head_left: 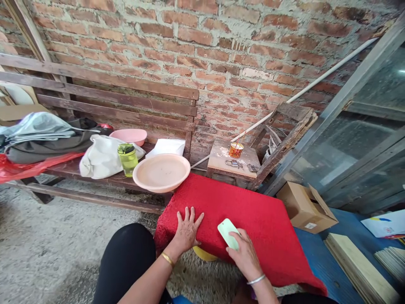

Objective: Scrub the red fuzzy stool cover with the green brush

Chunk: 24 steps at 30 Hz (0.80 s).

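Note:
My right hand [245, 253] grips a pale green brush [229, 233] with rounded ends and a small hole near its far tip. The brush lies over the red cloth [253, 211], its underside hidden from view. Fingers spread, my left hand [186, 230] rests flat on the left part of the same cloth, near its front edge. The cloth drapes over a low table or stand whose frame is mostly covered. Part of something yellow [205, 253] shows beneath the cloth's front edge.
On the wooden bench [104, 192] are a pale basin [161, 172], a green bottle [128, 160], a white bag [101, 157] and a pink bowl [129, 136]. A wooden chair [218, 162] holds a patterned cup [236, 150] and padlocks [233, 163]. A cardboard box [303, 207] stands right.

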Each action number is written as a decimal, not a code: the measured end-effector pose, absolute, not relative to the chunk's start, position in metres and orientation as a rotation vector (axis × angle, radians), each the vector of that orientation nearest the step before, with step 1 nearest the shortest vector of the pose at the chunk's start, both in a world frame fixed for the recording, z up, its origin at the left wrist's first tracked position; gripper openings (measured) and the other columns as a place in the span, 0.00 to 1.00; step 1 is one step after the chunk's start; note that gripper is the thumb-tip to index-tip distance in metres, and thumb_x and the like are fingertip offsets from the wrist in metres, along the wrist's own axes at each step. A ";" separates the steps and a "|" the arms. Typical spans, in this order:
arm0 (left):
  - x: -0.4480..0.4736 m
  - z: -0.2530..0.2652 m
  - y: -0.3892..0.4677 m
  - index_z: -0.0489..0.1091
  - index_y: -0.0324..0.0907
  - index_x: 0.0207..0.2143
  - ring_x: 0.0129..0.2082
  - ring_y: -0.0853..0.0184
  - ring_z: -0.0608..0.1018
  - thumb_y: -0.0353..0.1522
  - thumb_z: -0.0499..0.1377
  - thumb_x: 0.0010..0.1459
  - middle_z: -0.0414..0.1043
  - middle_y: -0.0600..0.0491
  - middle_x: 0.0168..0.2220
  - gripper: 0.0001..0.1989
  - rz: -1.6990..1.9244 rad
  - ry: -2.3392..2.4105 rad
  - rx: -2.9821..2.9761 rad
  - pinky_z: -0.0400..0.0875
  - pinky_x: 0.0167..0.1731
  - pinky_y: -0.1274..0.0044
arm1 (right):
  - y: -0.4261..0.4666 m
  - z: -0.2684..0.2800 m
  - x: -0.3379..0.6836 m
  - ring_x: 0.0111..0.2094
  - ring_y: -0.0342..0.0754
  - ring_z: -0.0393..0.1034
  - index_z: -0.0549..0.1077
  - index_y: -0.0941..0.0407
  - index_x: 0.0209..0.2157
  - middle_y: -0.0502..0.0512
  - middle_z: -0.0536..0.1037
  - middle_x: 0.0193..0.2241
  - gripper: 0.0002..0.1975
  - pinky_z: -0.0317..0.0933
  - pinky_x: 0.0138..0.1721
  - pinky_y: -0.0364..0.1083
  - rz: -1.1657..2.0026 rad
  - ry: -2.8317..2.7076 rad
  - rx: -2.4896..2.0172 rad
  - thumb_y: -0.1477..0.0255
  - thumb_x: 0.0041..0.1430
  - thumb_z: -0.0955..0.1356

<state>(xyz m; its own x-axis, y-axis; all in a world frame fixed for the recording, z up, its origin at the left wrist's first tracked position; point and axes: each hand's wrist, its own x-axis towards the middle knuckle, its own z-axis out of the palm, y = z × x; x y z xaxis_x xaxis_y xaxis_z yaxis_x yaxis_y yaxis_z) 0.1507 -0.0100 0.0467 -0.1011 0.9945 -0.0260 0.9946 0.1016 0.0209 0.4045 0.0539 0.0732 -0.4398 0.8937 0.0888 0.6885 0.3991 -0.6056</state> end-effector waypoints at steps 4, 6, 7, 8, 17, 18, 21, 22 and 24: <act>0.151 0.051 -0.010 0.46 0.53 0.70 0.67 0.32 0.50 0.60 0.65 0.41 0.47 0.34 0.70 0.58 -0.020 2.300 2.082 0.42 0.58 0.39 | 0.070 0.075 0.443 0.49 0.56 0.71 0.78 0.52 0.42 0.59 0.74 0.47 0.23 0.63 0.54 0.52 0.668 -2.173 -1.537 0.60 0.45 0.65; 0.152 0.051 -0.011 0.46 0.53 0.70 0.67 0.32 0.50 0.60 0.65 0.41 0.47 0.34 0.69 0.58 0.002 2.312 2.098 0.42 0.58 0.39 | 0.081 0.076 0.489 0.48 0.60 0.72 0.78 0.54 0.41 0.63 0.75 0.45 0.25 0.63 0.54 0.57 0.603 -2.061 -1.698 0.55 0.45 0.64; 0.152 0.050 -0.011 0.47 0.52 0.70 0.67 0.32 0.50 0.59 0.65 0.41 0.47 0.34 0.69 0.58 0.013 2.315 2.104 0.41 0.58 0.39 | 0.086 0.076 0.514 0.46 0.63 0.72 0.78 0.54 0.39 0.65 0.75 0.42 0.26 0.63 0.53 0.59 0.561 -1.985 -1.790 0.52 0.44 0.64; 0.153 0.050 -0.011 0.47 0.52 0.70 0.67 0.31 0.50 0.59 0.66 0.41 0.47 0.33 0.69 0.58 0.022 2.316 2.107 0.41 0.58 0.39 | 0.089 0.077 0.537 0.45 0.65 0.72 0.78 0.53 0.37 0.66 0.76 0.37 0.26 0.64 0.51 0.61 0.516 -1.898 -1.882 0.50 0.42 0.65; 0.151 0.051 -0.012 0.47 0.52 0.70 0.67 0.31 0.49 0.58 0.66 0.42 0.46 0.33 0.69 0.58 0.018 2.296 2.090 0.41 0.57 0.38 | 0.070 0.075 0.486 0.49 0.59 0.70 0.77 0.54 0.43 0.63 0.73 0.46 0.28 0.63 0.55 0.55 0.493 -2.016 -1.649 0.49 0.48 0.64; 0.151 0.052 -0.011 0.46 0.52 0.70 0.67 0.31 0.49 0.58 0.66 0.42 0.45 0.33 0.70 0.58 0.010 2.291 2.085 0.42 0.57 0.38 | 0.063 0.075 0.459 0.50 0.57 0.70 0.78 0.54 0.44 0.62 0.72 0.49 0.26 0.63 0.55 0.53 0.540 -2.112 -1.532 0.52 0.50 0.65; 0.151 0.056 -0.011 0.46 0.52 0.70 0.68 0.32 0.48 0.59 0.65 0.42 0.44 0.32 0.70 0.57 -0.012 2.272 2.058 0.42 0.58 0.39 | 0.048 0.078 0.396 0.52 0.54 0.69 0.78 0.51 0.46 0.58 0.72 0.51 0.19 0.62 0.55 0.50 0.626 -2.338 -1.281 0.63 0.53 0.65; 0.152 0.058 -0.011 0.46 0.52 0.70 0.68 0.32 0.48 0.59 0.65 0.42 0.44 0.33 0.70 0.57 -0.017 2.267 2.048 0.42 0.58 0.39 | 0.047 0.078 0.386 0.52 0.54 0.69 0.78 0.50 0.46 0.57 0.72 0.51 0.19 0.62 0.55 0.50 0.634 -2.372 -1.244 0.65 0.52 0.66; 0.152 0.059 -0.010 0.47 0.53 0.70 0.68 0.33 0.47 0.59 0.65 0.42 0.43 0.33 0.70 0.57 -0.021 2.264 2.035 0.42 0.58 0.39 | 0.052 0.075 0.385 0.52 0.53 0.69 0.78 0.49 0.45 0.56 0.73 0.50 0.19 0.62 0.55 0.49 0.634 -2.358 -1.259 0.65 0.51 0.66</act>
<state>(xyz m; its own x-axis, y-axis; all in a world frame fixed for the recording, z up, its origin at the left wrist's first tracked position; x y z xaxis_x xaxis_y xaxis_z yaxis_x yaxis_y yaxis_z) 0.1520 -0.0102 0.0591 -0.1038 0.9913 -0.0814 0.9926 0.1084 0.0545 0.3852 0.0517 0.0753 -0.5193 0.8452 0.1267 0.6677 0.4937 -0.5571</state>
